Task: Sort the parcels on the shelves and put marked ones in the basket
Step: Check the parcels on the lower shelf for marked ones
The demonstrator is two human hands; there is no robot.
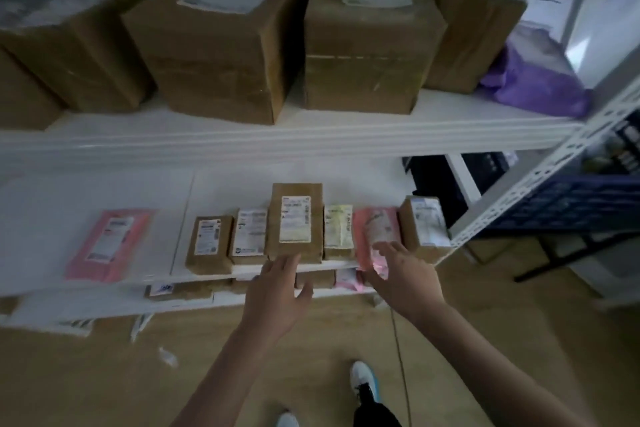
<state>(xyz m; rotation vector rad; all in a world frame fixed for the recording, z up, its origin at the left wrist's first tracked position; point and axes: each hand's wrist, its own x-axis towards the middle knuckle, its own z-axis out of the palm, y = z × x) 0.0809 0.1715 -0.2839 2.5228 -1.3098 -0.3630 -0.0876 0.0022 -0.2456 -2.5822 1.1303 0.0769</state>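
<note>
A: Where are we at? Pink parcel sits alone at left — the row of parcels is mid-frame.
B: Still sorting, I'd say. Left hand is spread and empty at the tall box's edge; right hand, fingers apart, is by the pink mailer.
A: Basket?
B: Far right — next up, check labels and grab one.

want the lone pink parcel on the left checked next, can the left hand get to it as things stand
Probably yes. The left hand is open at the shelf edge, holding nothing, and the pink parcel lies flat, apart from the row, with bare shelf around it. Nothing shows between them; it only needs a reach to the left.
</note>
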